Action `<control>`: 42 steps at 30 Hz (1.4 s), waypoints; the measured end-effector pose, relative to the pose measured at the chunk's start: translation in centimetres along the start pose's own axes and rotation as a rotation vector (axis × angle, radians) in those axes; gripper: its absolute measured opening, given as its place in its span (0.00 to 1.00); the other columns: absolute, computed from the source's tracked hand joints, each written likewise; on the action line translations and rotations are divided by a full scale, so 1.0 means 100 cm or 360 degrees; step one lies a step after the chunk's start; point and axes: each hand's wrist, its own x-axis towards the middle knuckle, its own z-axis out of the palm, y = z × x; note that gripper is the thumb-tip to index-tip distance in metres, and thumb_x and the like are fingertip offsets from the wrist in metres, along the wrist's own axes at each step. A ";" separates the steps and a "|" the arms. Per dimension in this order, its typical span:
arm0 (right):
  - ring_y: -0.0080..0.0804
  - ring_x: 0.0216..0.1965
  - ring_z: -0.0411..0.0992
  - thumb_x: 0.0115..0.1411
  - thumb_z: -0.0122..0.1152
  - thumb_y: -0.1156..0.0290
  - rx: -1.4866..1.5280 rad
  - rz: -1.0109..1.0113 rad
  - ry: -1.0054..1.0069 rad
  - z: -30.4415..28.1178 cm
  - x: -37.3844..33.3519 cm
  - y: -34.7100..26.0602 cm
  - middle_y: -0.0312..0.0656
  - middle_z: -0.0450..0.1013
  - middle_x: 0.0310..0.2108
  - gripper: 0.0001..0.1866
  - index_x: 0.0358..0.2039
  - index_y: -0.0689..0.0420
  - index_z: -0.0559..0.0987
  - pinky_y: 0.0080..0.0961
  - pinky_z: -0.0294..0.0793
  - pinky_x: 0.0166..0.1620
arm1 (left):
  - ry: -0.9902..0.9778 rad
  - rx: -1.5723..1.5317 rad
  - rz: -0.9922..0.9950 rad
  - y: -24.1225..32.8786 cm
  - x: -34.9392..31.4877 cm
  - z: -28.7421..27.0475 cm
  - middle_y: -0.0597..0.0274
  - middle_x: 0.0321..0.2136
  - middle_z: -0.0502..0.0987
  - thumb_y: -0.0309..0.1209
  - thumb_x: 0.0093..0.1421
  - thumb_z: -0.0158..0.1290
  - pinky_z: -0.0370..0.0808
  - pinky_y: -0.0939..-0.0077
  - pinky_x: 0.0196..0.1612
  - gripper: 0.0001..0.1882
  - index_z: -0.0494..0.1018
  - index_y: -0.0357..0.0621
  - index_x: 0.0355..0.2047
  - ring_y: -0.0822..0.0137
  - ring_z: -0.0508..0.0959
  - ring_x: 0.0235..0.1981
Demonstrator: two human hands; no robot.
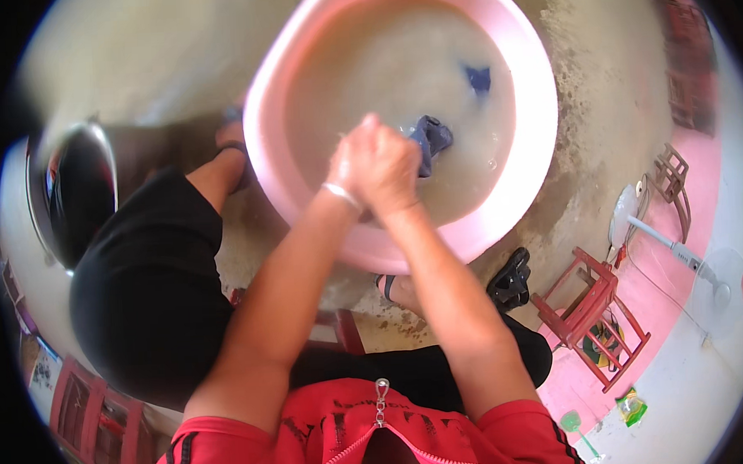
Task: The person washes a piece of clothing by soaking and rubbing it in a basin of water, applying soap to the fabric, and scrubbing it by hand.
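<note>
My two hands are pressed together over the near part of a large pink basin [538, 100] of cloudy greyish water [380, 49]. Dark blue wet cloth [435, 135] sticks out beside my right hand [395, 166], whose fingers are closed round it. My left hand [350, 160], with a pale bracelet on the wrist, is closed against the right one. Its fingers are slightly blurred, and whatever lies between the palms is hidden. Farther right, another bit of blue cloth [478, 79] shows at the water's surface.
The basin stands on a wet concrete floor [148, 59] between my legs. A shiny metal-rimmed tub [107, 148] holding something dark is at the left. At the right are a black sandal [510, 281], a red wooden stool [588, 295], a small chair [673, 186] and a fan [658, 234].
</note>
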 end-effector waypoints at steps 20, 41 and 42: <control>0.48 0.20 0.71 0.66 0.50 0.60 0.0165 0.0186 -0.0328 0.002 0.005 0.000 0.55 0.71 0.17 0.23 0.17 0.62 0.72 0.34 0.71 0.26 | 0.0489 -0.1696 -0.0621 0.019 -0.004 -0.001 0.63 0.21 0.68 0.36 0.53 0.52 0.69 0.69 0.26 0.09 0.66 0.47 0.23 0.65 0.70 0.23; 0.46 0.53 0.69 0.59 0.58 0.56 0.0257 0.0802 -0.1152 0.010 0.092 0.168 0.56 0.72 0.48 0.29 0.52 0.67 0.70 0.34 0.65 0.57 | 0.0743 -0.0820 -0.0339 0.047 0.061 -0.028 0.58 0.40 0.75 0.23 0.50 0.60 0.71 0.67 0.49 0.22 0.69 0.41 0.47 0.63 0.75 0.42; 0.41 0.50 0.71 0.60 0.55 0.61 0.1065 0.1049 -0.0954 0.013 0.088 0.148 0.53 0.73 0.46 0.23 0.49 0.66 0.72 0.32 0.67 0.55 | 0.0786 -0.0887 -0.0329 0.035 0.061 -0.034 0.58 0.39 0.75 0.23 0.50 0.60 0.71 0.67 0.49 0.22 0.69 0.42 0.47 0.63 0.75 0.42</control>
